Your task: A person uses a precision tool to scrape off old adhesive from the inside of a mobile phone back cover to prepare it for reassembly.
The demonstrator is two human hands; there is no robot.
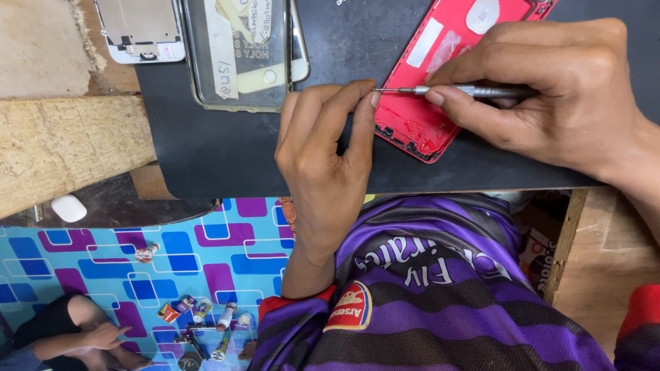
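A red phone back housing (440,82) lies open on a black work mat (220,148). My right hand (564,89) grips a thin silver screwdriver (454,90) held level, its tip pointing left over the housing's edge. My left hand (330,148) rests on the mat beside the housing, index fingertip and thumb pinched at the screwdriver's tip. Whether a screw sits between those fingers is too small to tell.
A clear phone case with a pale screen part and paper labels (240,51) lies at the mat's far left, next to a white display assembly (141,31). Rough wooden bench (62,148) on the left. Below, another person sits on a patterned floor mat (172,261) with small tubes.
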